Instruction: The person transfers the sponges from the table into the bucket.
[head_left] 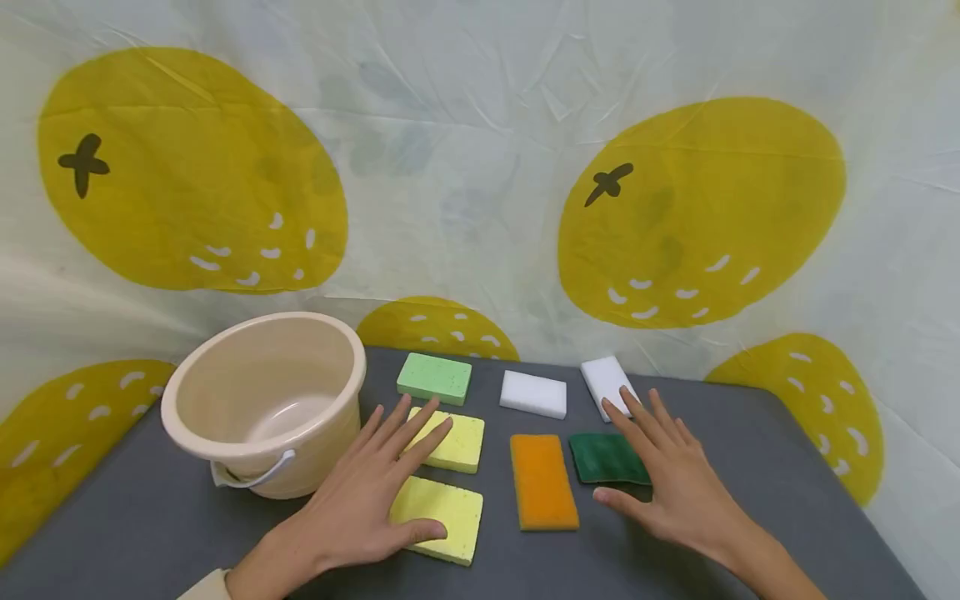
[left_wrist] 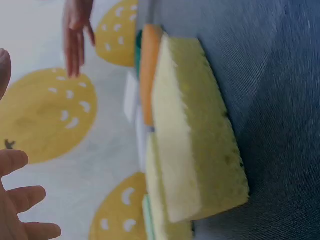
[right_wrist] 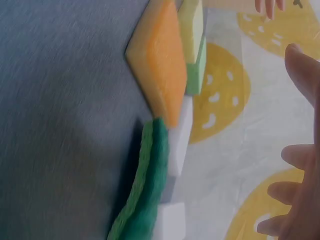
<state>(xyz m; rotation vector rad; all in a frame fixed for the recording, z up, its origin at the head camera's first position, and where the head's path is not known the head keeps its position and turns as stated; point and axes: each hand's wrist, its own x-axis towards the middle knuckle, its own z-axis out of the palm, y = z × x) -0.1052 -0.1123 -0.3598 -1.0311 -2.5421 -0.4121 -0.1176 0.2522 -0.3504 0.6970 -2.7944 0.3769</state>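
Your left hand (head_left: 367,504), fingers spread and extended, hovers over two yellow sponges, its thumb crossing in front of the near yellow sponge (head_left: 462,527) and its fingertips in front of the far yellow sponge (head_left: 463,442). The left wrist view shows your fingers apart from both blocks, which lie flat on a dark gray tabletop (head_left: 187,550).

Your right hand (head_left: 678,479), its fingers likewise splayed and its thumb held out to the side, hangs above and beside a dark green pad (head_left: 606,457). That pad, gently curved in the right wrist view, is partly hidden behind your hand in the head view. Between your two hands lies an orange sponge (head_left: 545,483), just left of the pad.

Farther back, a light green sponge (head_left: 434,377) sits behind the yellow pair. To its right are a left white sponge (head_left: 534,394) and a right white sponge (head_left: 604,382), the latter partly covered by your right fingertips in the head view.

Beyond your left hand stands an upright cream bucket (head_left: 330,442), its pale handle (head_left: 255,481) lowered against the near side. Behind everything hangs a whitish cloth (head_left: 457,167) printed with large yellow fruit shapes.
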